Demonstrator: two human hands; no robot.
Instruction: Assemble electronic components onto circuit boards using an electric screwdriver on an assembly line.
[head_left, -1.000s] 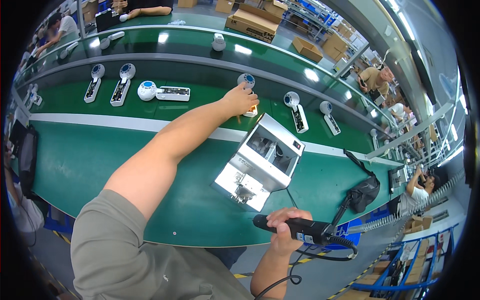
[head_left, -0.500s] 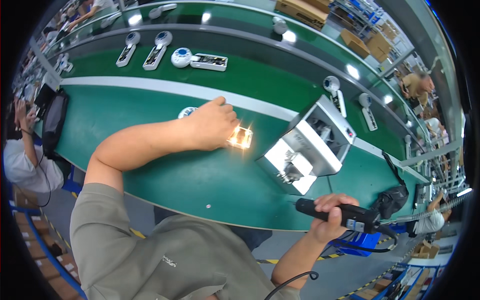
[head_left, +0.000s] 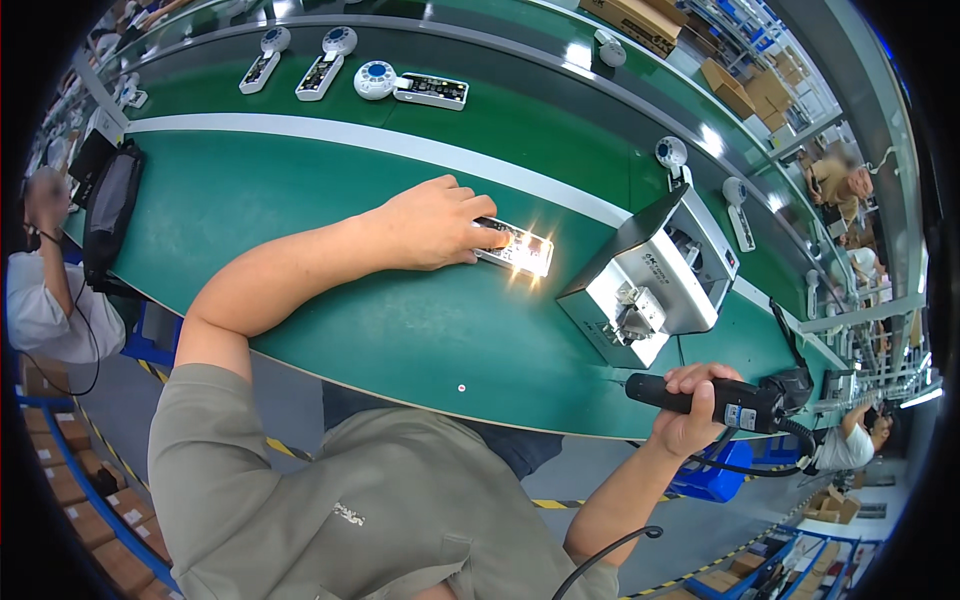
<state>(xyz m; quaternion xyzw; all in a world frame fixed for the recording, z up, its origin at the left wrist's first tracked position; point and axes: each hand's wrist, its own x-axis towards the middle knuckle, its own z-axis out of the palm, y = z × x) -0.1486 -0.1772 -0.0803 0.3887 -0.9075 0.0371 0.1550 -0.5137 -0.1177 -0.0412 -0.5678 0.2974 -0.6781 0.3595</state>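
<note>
My left hand (head_left: 440, 228) is closed on the near end of a handheld device with an exposed circuit board (head_left: 530, 252), lying on the green bench. Bright lights glow on its far end, and the glare hides detail. The rest of the device is under my fingers and palm. At the bench's front edge on the right, my right hand (head_left: 692, 408) grips a black electric screwdriver (head_left: 657, 392), its thin bit pointing left. Between the hands, farther back, stands a silver screw feeder (head_left: 612, 308).
Several white round-headed devices with open handles (head_left: 430, 90) lie on the green strip beyond the white line. A small round piece (head_left: 461, 388) is near the front edge. A dark bag (head_left: 112, 215) sits at the left end, near another person (head_left: 60, 300).
The lit device shows more of its board now, with my left hand's fingers on its near end. My right hand still holds the screwdriver. The whole view has shifted slightly.
</note>
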